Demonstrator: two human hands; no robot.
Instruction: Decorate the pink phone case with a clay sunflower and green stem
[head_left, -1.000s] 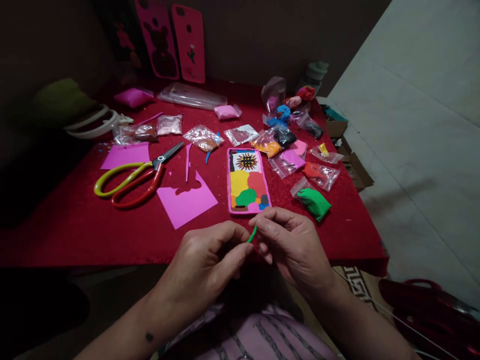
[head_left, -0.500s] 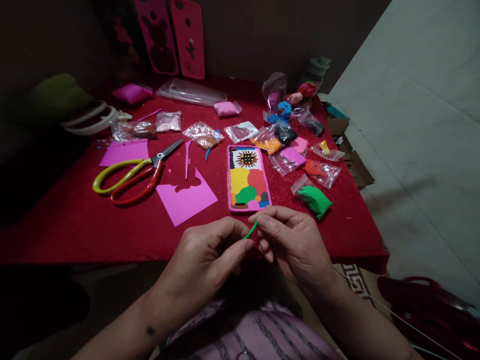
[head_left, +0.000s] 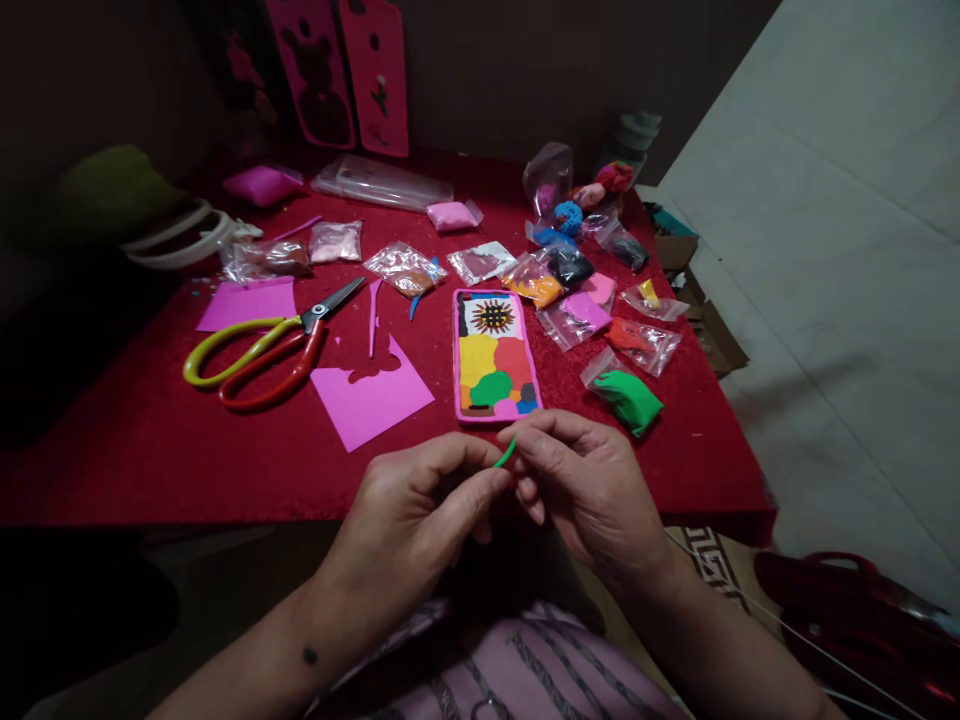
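A thin, curved strand of green clay [head_left: 506,453] spans the gap between my two hands, above the table's front edge. My left hand [head_left: 431,500] pinches its lower end between thumb and fingers. The upper end sits between the thumb and forefinger of my right hand [head_left: 581,485]. Just beyond the fingertips lies a phone case [head_left: 496,355] with a pink rim, covered in patches of coloured clay and a brown sun-like flower on white. To the right of the case is a bag of green clay [head_left: 628,400].
Scissors [head_left: 277,350] with yellow and red handles lie at left beside a cut pink sheet [head_left: 375,400] and a pink tool [head_left: 373,320]. Several clay bags, including an orange one [head_left: 536,285], crowd the back right. Decorated cases [head_left: 379,80] lean on the wall behind a clear case [head_left: 382,183].
My left hand has shifted slightly to the right along the green strand, so less of it shows between my fingers. My right hand stays almost in place.
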